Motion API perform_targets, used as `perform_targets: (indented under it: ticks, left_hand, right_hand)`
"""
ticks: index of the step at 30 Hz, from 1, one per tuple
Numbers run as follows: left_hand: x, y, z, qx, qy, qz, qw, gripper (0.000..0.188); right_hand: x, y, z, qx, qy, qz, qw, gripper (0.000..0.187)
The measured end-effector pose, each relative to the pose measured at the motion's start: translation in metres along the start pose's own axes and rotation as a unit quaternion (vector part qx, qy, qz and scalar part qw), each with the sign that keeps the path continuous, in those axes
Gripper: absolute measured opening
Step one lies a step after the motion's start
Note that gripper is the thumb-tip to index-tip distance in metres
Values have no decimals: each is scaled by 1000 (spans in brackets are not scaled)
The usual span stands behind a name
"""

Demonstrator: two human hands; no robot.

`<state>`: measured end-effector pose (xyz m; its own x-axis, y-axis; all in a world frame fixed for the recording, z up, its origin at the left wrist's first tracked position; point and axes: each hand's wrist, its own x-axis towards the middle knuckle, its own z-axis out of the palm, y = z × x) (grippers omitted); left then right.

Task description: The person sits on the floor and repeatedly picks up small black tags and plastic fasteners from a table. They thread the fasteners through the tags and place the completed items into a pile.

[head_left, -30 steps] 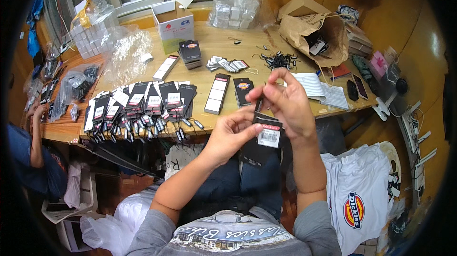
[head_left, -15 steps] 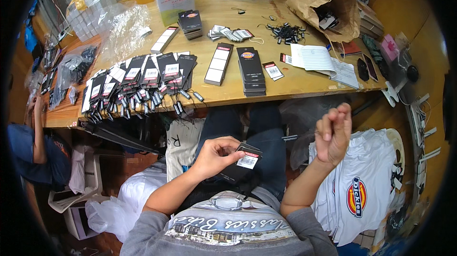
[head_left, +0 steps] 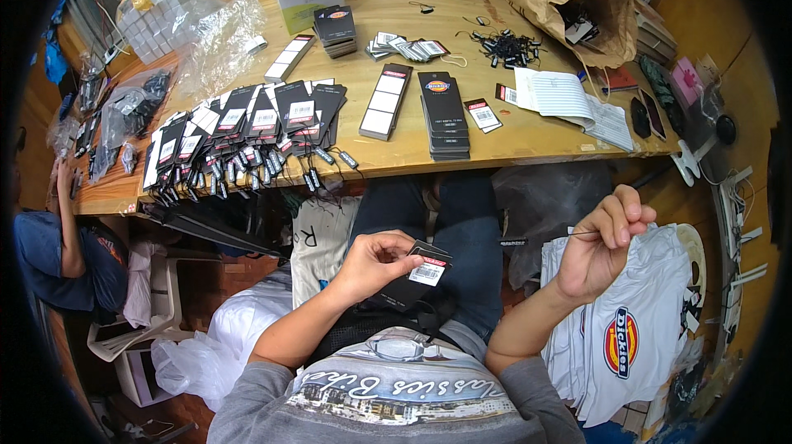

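Observation:
My left hand (head_left: 381,264) pinches a few black hang tags (head_left: 425,275) between thumb and fingers, above my lap. The top tag carries a red band and a white barcode sticker. My right hand (head_left: 609,233) is raised to the right, over a pile of white shirts, its fingers curled in toward the thumb. Whatever it grips, if anything, is too thin to make out. Between the two hands a small dark tag fastener (head_left: 513,243) hangs in the air; its string can hardly be seen.
On the wooden table (head_left: 487,155) lie many black tags with fasteners (head_left: 264,126), a stack of black tags (head_left: 444,114), a sticker stack (head_left: 385,103), a pile of fasteners (head_left: 505,48) and a notebook (head_left: 553,97). White shirts (head_left: 623,320) sit at right. A co-worker's arm (head_left: 70,229) shows at left.
My right hand has moved farther right and slightly down, and the small fastener has shifted a little right. My left hand stays almost in place with the tags.

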<state>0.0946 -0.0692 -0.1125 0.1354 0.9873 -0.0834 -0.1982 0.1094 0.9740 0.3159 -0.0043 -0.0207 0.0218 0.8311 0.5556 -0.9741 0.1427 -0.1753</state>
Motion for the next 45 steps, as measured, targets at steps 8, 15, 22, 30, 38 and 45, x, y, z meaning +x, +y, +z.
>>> perform_targets:
  ticks: [8, 15, 22, 30, 38, 45]
  left_hand:
    - [8, -2, -6, -81, 97, 77, 989, 8]
    - [12, 23, 9, -226, 34, 121, 966, 11]
    - [15, 21, 15, -3, 155, 236, 959, 20]
    - [10, 35, 19, 153, 199, 321, 913, 22]
    - [10, 40, 16, 248, 176, 406, 862, 22]
    - [10, 44, 16, 291, 150, 437, 838, 26]
  right_hand:
    - [-8, 35, 24, -498, -39, -38, 865, 41]
    - [-30, 60, -2, -592, -70, 190, 780, 11]
    - [-42, 71, -6, -580, -89, 175, 791, 19]
    - [-45, 74, -6, -540, -3, 155, 828, 14]
    - [-49, 82, -6, -627, -19, 72, 775, 11]
    - [-50, 81, -6, -598, -2, 118, 793, 10]
